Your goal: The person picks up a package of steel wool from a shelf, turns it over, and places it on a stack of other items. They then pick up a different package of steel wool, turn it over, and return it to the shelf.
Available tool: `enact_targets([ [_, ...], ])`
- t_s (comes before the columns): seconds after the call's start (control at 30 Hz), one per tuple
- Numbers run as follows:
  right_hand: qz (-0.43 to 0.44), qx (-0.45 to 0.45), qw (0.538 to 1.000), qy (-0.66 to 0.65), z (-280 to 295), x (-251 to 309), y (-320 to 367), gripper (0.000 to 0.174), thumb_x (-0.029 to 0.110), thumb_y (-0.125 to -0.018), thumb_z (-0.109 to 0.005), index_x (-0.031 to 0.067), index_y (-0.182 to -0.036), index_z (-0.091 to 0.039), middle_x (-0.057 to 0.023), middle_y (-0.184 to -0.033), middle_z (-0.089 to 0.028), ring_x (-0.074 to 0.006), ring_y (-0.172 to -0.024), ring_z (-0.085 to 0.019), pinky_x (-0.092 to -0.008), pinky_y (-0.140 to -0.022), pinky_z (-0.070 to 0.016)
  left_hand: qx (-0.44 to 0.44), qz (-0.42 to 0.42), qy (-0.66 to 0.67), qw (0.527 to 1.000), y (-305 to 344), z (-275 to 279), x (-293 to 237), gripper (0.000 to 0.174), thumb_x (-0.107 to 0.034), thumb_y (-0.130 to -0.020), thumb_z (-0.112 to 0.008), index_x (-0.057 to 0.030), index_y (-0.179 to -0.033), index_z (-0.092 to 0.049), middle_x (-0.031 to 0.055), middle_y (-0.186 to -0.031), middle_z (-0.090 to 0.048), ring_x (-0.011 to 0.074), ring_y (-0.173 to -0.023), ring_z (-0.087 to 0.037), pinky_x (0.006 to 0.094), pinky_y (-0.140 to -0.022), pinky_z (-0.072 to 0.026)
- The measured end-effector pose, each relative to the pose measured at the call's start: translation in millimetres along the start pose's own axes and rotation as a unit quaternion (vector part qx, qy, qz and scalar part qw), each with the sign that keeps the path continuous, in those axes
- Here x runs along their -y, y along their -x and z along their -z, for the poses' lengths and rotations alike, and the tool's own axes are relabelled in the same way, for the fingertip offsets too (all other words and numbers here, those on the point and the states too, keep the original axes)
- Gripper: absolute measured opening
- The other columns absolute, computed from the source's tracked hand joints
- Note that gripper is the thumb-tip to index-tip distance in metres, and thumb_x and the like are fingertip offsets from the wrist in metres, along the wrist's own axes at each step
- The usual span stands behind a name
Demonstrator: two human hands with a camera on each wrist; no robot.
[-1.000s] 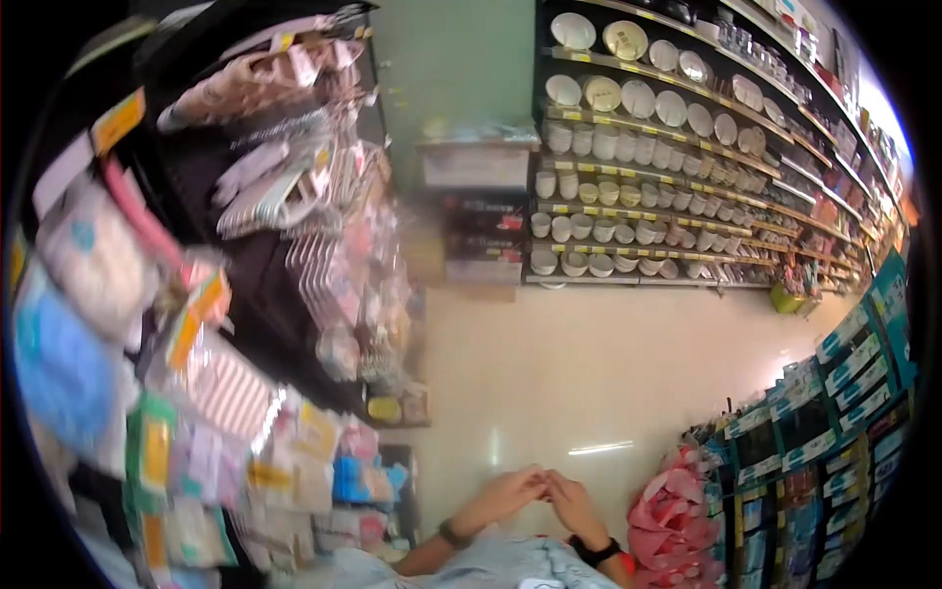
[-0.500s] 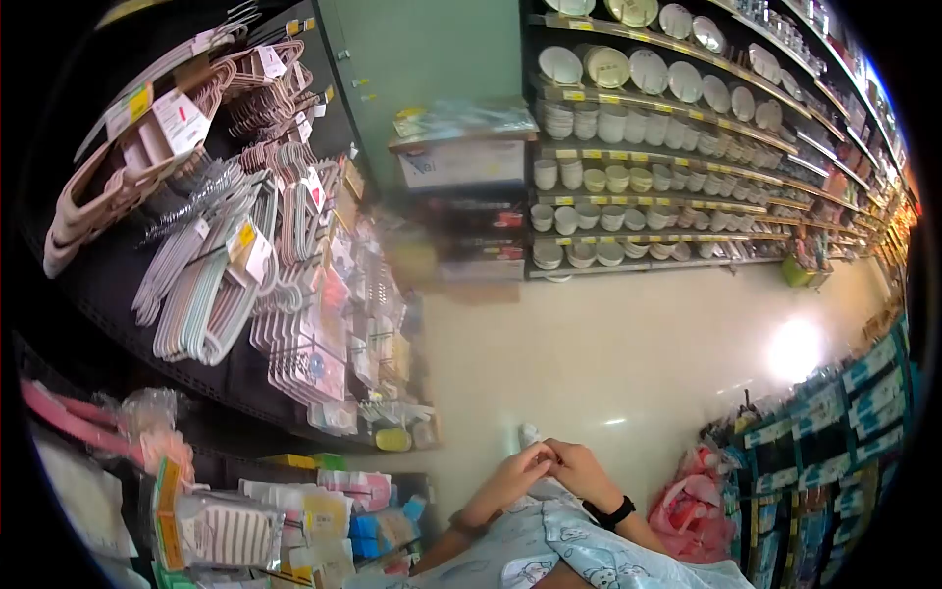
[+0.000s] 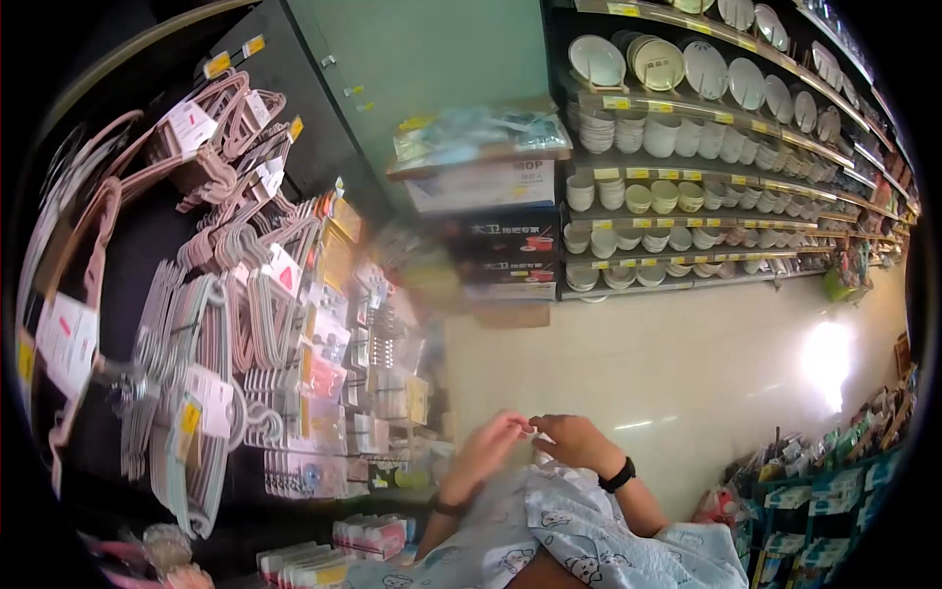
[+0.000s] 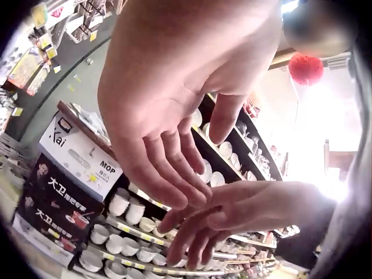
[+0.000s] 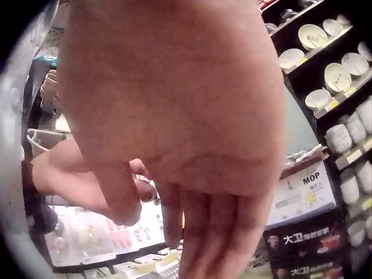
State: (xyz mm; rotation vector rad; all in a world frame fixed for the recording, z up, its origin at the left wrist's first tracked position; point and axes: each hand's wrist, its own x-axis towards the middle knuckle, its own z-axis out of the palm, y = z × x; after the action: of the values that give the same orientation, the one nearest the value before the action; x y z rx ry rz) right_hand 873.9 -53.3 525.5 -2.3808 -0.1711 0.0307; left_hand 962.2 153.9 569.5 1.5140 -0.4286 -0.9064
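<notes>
In front of the body, low in the head view, my left hand (image 3: 488, 450) and right hand (image 3: 579, 442) meet near their fingertips. The left wrist view has the left hand (image 4: 174, 110) with loosely bent fingers, their tips overlapping the right hand (image 4: 250, 203) below. Seen from the right wrist, the right hand (image 5: 174, 116) hangs with fingers pointing down, and the left hand (image 5: 75, 180) shows partly behind its thumb. Nothing shows held in either hand. Nearest the left hand are packaged goods (image 3: 392, 432) on a hanging rack.
Clothes hangers (image 3: 201, 393) crowd the rack on the left. Stacked mop boxes (image 3: 500, 236) stand ahead, beside shelves of bowls (image 3: 662, 196) and plates (image 3: 705, 74). Pale tiled floor (image 3: 628, 363) lies beyond the hands. A teal display rack (image 3: 800, 530) is at the lower right.
The head view has shifted, so more hangers show at left and the mop boxes look larger. My hands, more closely clasped before, have loosened to near-fingertip contact.
</notes>
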Motion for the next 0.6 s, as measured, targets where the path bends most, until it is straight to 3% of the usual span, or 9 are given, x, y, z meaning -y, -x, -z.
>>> enact_targets([
  [0.03,0.007,-0.012,1.000,0.016,9.9,-7.8,-15.7,0.032,0.026,-0.096,-0.063,0.0093,-0.123,-0.063,-0.0150,-0.104,-0.072,-0.0368,-0.096,-0.069,-0.0470,-0.082,-0.0544,-0.007,-0.043,-0.024,0.999,-19.4,8.3,-1.9,0.025,-0.022,-0.109,-0.050,-0.0021,-0.122,-0.061,0.0072,-0.114,-0.069,0.0162,-0.106,-0.066,0.0307,-0.094,-0.0509],
  [0.13,0.013,-0.036,0.998,0.053,44.1,-30.1,-60.7,0.031,0.026,-0.096,-0.063,0.0098,-0.122,-0.063,-0.0140,-0.102,-0.072,-0.0353,-0.095,-0.069,-0.0461,-0.081,-0.0545,-0.027,-0.032,-0.016,0.999,-66.1,26.6,-17.9,0.026,-0.023,-0.109,-0.050,-0.0022,-0.122,-0.060,0.0070,-0.115,-0.068,0.0153,-0.107,-0.066,0.0309,-0.094,-0.0505],
  [0.23,-0.017,-0.027,0.999,0.030,68.5,-42.5,-101.9,0.030,0.027,-0.097,-0.063,0.0092,-0.122,-0.064,-0.0136,-0.101,-0.072,-0.0348,-0.094,-0.069,-0.0459,-0.080,-0.0545,0.008,0.016,0.033,0.999,-114.8,45.5,-23.2,0.024,-0.021,-0.109,-0.051,-0.0023,-0.123,-0.059,0.0066,-0.116,-0.068,0.0147,-0.106,-0.065,0.0303,-0.093,-0.0503],
  [0.37,-0.057,-0.032,0.998,0.014,71.1,-78.4,-149.3,0.031,0.029,-0.097,-0.063,0.0076,-0.119,-0.065,-0.0141,-0.103,-0.072,-0.0353,-0.094,-0.069,-0.0459,-0.081,-0.0545,0.087,0.004,0.040,0.995,-192.5,73.1,-27.0,0.022,-0.016,-0.109,-0.051,-0.0018,-0.124,-0.059,0.0069,-0.115,-0.068,0.0142,-0.106,-0.066,0.0294,-0.093,-0.0512],
  [0.47,-0.089,-0.039,0.995,0.006,78.7,-96.7,-184.8,0.035,0.033,-0.097,-0.063,0.0072,-0.121,-0.066,-0.0161,-0.106,-0.072,-0.0371,-0.096,-0.069,-0.0470,-0.084,-0.0541,0.150,0.007,-0.049,0.988,-248.3,104.0,-72.8,0.022,-0.017,-0.109,-0.052,-0.0017,-0.123,-0.059,0.0079,-0.115,-0.068,0.0144,-0.108,-0.066,0.0297,-0.094,-0.0514],
  [0.6,-0.107,-0.039,0.992,0.051,91.9,-126.6,-250.4,0.038,0.034,-0.097,-0.062,0.0076,-0.124,-0.066,-0.0166,-0.109,-0.072,-0.0383,-0.097,-0.069,-0.0483,-0.085,-0.0542,0.183,-0.075,-0.119,0.973,-331.7,158.3,-105.4,0.023,-0.019,-0.109,-0.053,-0.0024,-0.123,-0.060,0.0086,-0.115,-0.070,0.0142,-0.109,-0.066,0.0296,-0.096,-0.0510],
])
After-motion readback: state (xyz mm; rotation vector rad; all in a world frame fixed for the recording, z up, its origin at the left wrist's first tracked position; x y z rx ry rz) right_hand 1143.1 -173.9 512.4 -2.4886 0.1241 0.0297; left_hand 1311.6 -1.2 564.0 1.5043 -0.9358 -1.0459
